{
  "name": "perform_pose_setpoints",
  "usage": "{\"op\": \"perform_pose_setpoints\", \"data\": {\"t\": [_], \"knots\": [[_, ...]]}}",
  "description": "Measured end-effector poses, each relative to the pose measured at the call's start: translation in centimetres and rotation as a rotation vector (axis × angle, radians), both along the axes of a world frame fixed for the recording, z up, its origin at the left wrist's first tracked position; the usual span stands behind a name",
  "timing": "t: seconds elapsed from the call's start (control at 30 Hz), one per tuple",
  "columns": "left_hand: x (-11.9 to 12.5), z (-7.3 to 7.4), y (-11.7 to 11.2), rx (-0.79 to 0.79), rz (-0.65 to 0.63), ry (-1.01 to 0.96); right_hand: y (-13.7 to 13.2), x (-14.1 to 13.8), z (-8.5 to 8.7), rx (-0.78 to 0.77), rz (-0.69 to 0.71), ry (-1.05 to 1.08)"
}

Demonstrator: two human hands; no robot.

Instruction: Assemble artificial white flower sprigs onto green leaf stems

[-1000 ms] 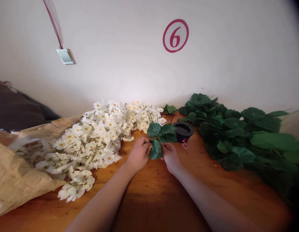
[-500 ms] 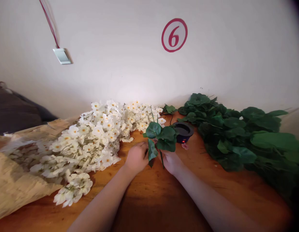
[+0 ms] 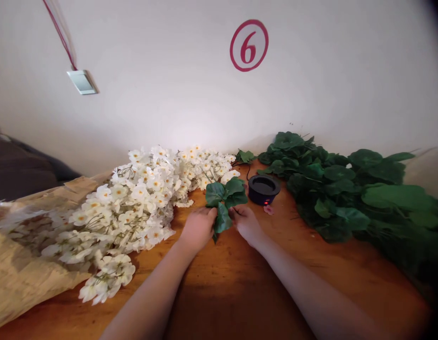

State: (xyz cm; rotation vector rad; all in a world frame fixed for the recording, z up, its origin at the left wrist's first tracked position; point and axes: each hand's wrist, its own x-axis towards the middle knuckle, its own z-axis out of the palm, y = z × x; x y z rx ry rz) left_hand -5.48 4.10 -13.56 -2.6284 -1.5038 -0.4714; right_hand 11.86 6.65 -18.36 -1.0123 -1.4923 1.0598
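Note:
Between my two hands is a sprig of green artificial leaves (image 3: 224, 218), its leaves spread upward and toward me. My left hand (image 3: 199, 226) is closed on its left side, thumb and fingers pinched at the leaves. On the other side my right hand (image 3: 246, 224) pinches the sprig's right edge with its fingertips. The stem is mostly hidden behind the leaves and fingers. Just beyond my right hand stands a round dark pot (image 3: 264, 189) with a lit red light on its front. A small pink flower (image 3: 268, 209) lies at its foot.
A heap of white artificial flowers (image 3: 141, 198) spreads along the left, partly in brown paper wrapping (image 3: 24, 278). Green leaves (image 3: 332, 189) are piled on the right of the wooden table (image 3: 219, 283). The wall (image 3: 169, 71) rises behind, with a switch (image 3: 82, 82).
The leaf sprig has turned and lowered; its upright stems no longer stand out. My right hand has come up beside the leaves, and the view has shifted slightly.

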Motion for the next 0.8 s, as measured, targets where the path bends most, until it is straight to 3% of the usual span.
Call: {"op": "perform_pose_setpoints", "data": {"t": [0.17, 0.43, 0.8], "knots": [[0.0, -0.2, 0.1, 0.087, -0.022, 0.023, 0.2, 0.6, 0.3, -0.001, 0.049, -0.041], [0.2, -1.7, 0.2, 0.031, 0.005, -0.104, 0.0, -0.1, -0.6, -0.058, 0.031, -0.028], [0.6, -1.8, -0.2, -0.03, 0.032, -0.151, -0.7, -0.3, 0.1, 0.041, 0.008, -0.164]]}}
